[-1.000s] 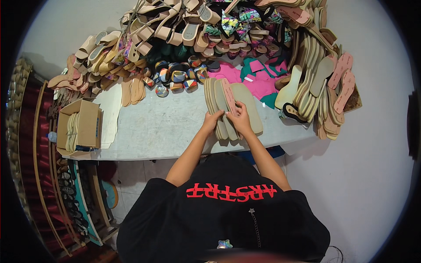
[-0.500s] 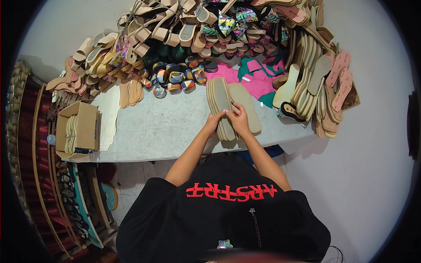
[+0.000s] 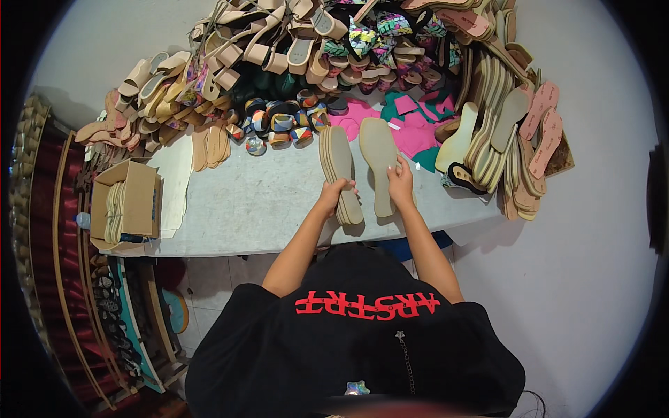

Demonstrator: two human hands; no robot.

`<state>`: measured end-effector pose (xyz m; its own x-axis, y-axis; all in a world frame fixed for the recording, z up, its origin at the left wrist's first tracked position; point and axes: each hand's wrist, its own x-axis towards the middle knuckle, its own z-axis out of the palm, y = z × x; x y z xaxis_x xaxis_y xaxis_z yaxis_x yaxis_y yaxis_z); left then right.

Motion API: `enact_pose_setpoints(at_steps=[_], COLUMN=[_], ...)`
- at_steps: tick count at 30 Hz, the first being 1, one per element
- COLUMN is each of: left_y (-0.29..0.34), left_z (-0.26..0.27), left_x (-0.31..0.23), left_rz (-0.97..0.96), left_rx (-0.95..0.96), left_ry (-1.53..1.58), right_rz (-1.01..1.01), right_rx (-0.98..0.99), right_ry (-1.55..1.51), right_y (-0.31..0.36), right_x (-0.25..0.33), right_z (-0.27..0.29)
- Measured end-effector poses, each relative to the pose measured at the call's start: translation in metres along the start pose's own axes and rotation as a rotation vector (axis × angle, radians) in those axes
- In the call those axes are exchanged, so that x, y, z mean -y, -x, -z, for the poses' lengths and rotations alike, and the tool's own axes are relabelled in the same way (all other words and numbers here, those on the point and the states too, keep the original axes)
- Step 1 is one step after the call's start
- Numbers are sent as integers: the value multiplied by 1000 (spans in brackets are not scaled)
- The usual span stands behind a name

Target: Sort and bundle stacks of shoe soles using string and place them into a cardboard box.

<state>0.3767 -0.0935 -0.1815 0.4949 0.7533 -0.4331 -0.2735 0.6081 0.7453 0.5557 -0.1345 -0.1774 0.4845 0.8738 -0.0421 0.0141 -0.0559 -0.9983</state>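
My left hand (image 3: 334,195) is closed round a stack of beige shoe soles (image 3: 339,155), with thumb and fingers at the stack's lower half. The layered edges of several soles show on its left side. To the right, and apart from the stack, my right hand (image 3: 401,185) grips a sole (image 3: 377,148) by its right edge. Its broad toe end points away from me and its narrow heel end lies toward me. I cannot tell whether another sole lies under it. Both are over the grey-white tabletop (image 3: 258,202).
Sandals (image 3: 279,42) are heaped along the back. Multicoloured patterned straps (image 3: 280,120) lie before them, beside pink fabric pieces (image 3: 414,139). Stacked soles (image 3: 481,146) and pink insoles (image 3: 547,139) are piled at right. A cardboard box (image 3: 143,202) with soles stands at left.
My hands have moved apart. The sole in my right hand has separated from the stack and turned upright beside it; the stack in my left hand has shifted slightly left.
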Motion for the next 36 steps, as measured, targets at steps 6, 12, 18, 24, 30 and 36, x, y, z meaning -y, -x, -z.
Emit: enact_pose_setpoints(at_steps=[6,12,18,24,30,36], left_y=[0,-2,-6,-13,-31,-31], left_z=[-6,-8,-10,-5,15,4], left_x=[0,6,12,19,38,37], left_rz=[-35,24,40,-31,-79,9], left_rx=[-13,-25,-25,-39,-1,59], left_ry=[-73,-14,-26,-61,-101,-103], right_rz=[186,44,16,234,132,-6], right_rx=[-205,-16,-48,-233,423,331], right_ry=[442,880,1137,1147,471,504], right_y=[-7,-21,-23,-2,28,29], right_x=[22,19,13,19,-20,-33], right_z=[8,28,13,-2,-43,-53])
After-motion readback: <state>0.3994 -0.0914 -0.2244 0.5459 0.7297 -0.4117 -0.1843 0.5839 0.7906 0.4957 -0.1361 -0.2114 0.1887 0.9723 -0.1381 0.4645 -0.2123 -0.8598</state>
